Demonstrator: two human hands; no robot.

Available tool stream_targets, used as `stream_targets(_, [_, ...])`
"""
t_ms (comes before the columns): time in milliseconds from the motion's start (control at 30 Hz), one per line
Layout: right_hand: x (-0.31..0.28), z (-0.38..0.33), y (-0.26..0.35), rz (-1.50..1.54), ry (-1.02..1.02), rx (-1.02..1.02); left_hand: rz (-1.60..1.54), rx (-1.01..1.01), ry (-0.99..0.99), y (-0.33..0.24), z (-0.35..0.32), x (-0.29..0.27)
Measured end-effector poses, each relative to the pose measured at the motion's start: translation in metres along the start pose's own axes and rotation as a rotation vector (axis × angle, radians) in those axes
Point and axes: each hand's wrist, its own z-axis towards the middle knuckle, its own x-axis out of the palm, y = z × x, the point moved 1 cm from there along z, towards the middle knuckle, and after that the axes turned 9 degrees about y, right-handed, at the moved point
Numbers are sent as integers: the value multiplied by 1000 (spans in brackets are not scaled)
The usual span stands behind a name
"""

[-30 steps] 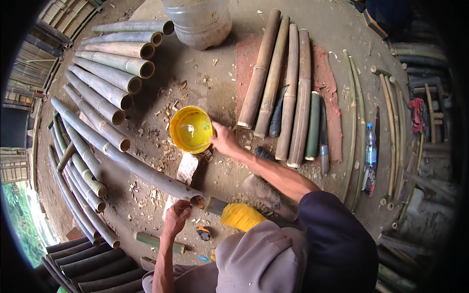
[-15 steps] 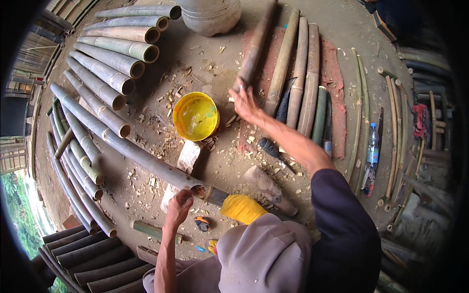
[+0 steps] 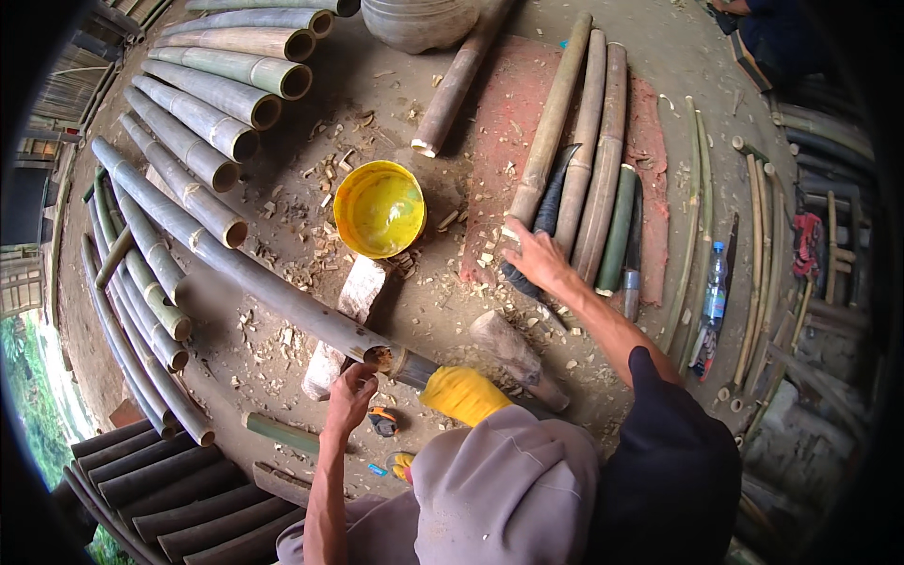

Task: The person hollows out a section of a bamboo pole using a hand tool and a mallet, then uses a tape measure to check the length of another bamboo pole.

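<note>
A long grey bamboo pole [image 3: 273, 284] slants from the upper left toward my lap, with a notch cut near its close end. My left hand [image 3: 348, 395] is closed, its curled fingers against the pole's edge beside that notch. Yellow cloth [image 3: 463, 394] covers the near end. Out to the right, my right hand [image 3: 543, 262] has its fingers stretched and touches the lower end of a brown bamboo pole [image 3: 556, 113]. Below the hand lies a dark-handled blade [image 3: 549, 315]; a black pointed thing [image 3: 552, 193] lies beside the brown pole.
A yellow bucket [image 3: 379, 209] stands mid-ground among wood chips. A pale block [image 3: 363, 290] lies under the long pole, a short log [image 3: 518, 358] to its right. Several cut poles [image 3: 202, 118] lie at left. A bottle [image 3: 713, 292] is at right; another person is at the upper right.
My right hand has let go of the dark bamboo pole, which now lies farther left, off the red mat. The hand has moved down and right to the brown pole's end. My left hand stays put.
</note>
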Motion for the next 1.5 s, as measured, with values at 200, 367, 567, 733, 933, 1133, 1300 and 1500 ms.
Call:
stream_targets(200, [28, 33, -8, -84, -350, -90, 29, 30, 1, -16, 4, 7])
stream_targets(367, [20, 55, 18, -65, -392, -70, -8, 25, 2, -4, 5, 8])
stream_targets(567, [11, 94, 19, 133, -787, -78, -28, 27, 3, -6, 8, 10])
stream_targets(733, [2, 139, 42, 303, -762, -266, 8, 23, 26, -7, 13, 11])
stream_targets(933, [-10, 81, 33, 81, -617, -470, -61, 135, -16, -13, 19, 14])
stream_targets(1133, [17, 24, -34, -92, -678, -11, -27, 66, 4, -21, 21, 19])
stream_targets(1300, [13, 54, -42, -315, -858, 135, -71, 169, -6, -14, 24, 21])
stream_targets(1500, [-8, 60, -44, 18, -867, 183, -109, 153, 52, -12, 21, 20])
